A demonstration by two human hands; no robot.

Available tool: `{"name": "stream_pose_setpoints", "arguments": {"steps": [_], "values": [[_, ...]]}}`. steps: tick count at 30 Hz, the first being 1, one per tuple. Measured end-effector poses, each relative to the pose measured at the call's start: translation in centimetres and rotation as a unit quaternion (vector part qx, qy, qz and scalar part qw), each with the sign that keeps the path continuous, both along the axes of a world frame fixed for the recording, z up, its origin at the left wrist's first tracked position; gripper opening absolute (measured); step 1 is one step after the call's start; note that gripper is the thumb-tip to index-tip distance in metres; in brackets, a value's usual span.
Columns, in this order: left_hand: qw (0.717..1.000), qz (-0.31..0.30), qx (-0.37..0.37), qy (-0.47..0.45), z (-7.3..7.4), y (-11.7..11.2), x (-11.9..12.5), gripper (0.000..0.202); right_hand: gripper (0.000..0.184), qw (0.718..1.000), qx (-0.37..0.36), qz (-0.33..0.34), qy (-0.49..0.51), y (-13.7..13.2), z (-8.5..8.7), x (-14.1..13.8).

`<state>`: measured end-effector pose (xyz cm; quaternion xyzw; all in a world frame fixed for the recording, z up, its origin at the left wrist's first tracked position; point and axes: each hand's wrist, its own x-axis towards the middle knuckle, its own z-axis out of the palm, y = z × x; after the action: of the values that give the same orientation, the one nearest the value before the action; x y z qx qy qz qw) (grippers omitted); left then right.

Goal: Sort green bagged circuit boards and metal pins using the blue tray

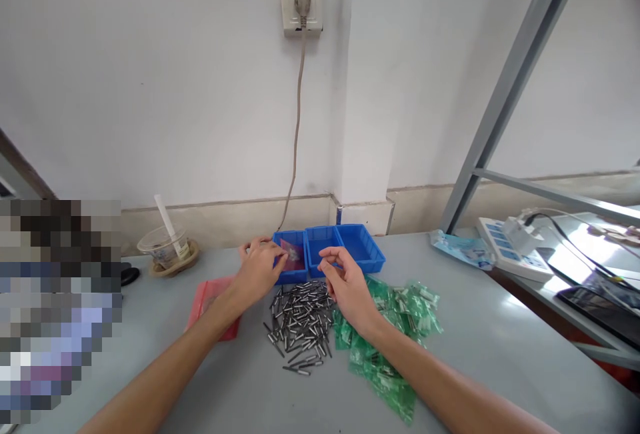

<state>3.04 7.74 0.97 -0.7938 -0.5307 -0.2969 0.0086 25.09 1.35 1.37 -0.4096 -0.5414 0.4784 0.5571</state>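
Note:
My left hand [261, 262] is at the left edge of a blue bin [290, 277], its thumb and fingers closed together. Inside that bin lies a small reddish plastic bag [294, 254] close to the fingertips. My right hand [350, 284] is curled in a pinch in front of the middle blue bin [320, 241]; whatever its fingertips hold is too small to make out. Between and below both hands spreads a heap of small metal pins [303, 321]. Green plastic bags [383, 364] with metal pieces inside lie under and beside my right forearm.
A red container [215, 294] sits partly behind my left forearm. A plastic cup [163, 244] with a white tube stands at the left. On the right are a blue-and-white packet [463, 249], a power strip [515, 254] and a grey metal frame [500, 114]. A person is at far left.

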Motion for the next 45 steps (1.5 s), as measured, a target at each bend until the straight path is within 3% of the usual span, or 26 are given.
{"name": "stream_pose_setpoints", "arguments": {"steps": [8, 13, 15, 18, 21, 24, 33, 38, 45], "values": [[0.997, -0.042, -0.049, 0.036, 0.3, -0.4, -0.6, 0.041, 0.023, 1.000, 0.005, -0.007, -0.010, 0.1, -0.2, 0.0], [0.999, -0.033, -0.030, 0.020, 2.5, -0.8, -1.7, 0.037, 0.023, 1.000, 0.008, -0.004, -0.014, 0.3, -0.2, 0.1], [1.000, -0.012, -0.008, 0.016, 3.7, -1.3, -3.6, 0.038, 0.023, 1.000, 0.007, -0.002, -0.015, 0.4, -0.3, 0.2], [0.996, 0.004, -0.078, 0.030, 4.8, -2.2, -8.1, 0.042, 0.024, 1.000, 0.005, 0.000, -0.017, 0.4, -0.2, 0.2], [0.981, 0.005, -0.191, 0.033, 4.8, -3.0, -12.5, 0.047, 0.023, 1.000, 0.003, 0.005, -0.019, 0.4, -0.2, 0.2], [0.964, -0.012, -0.267, 0.015, 4.3, -3.4, -14.9, 0.046, 0.023, 1.000, 0.007, 0.009, -0.020, 0.5, -0.4, 0.2], [0.960, -0.041, -0.276, -0.025, 3.3, -2.3, -15.4, 0.041, 0.028, 0.999, 0.012, 0.004, -0.033, 0.8, -0.8, 0.4], [0.968, -0.022, -0.245, -0.050, 2.9, -2.0, -16.2, 0.040, 0.030, 0.999, 0.013, 0.000, -0.036, 0.7, -0.6, 0.4], [0.970, -0.032, -0.179, -0.160, 4.2, -2.6, -14.8, 0.037, 0.025, 0.997, 0.024, 0.001, -0.067, 0.4, -0.4, 0.4]]}}
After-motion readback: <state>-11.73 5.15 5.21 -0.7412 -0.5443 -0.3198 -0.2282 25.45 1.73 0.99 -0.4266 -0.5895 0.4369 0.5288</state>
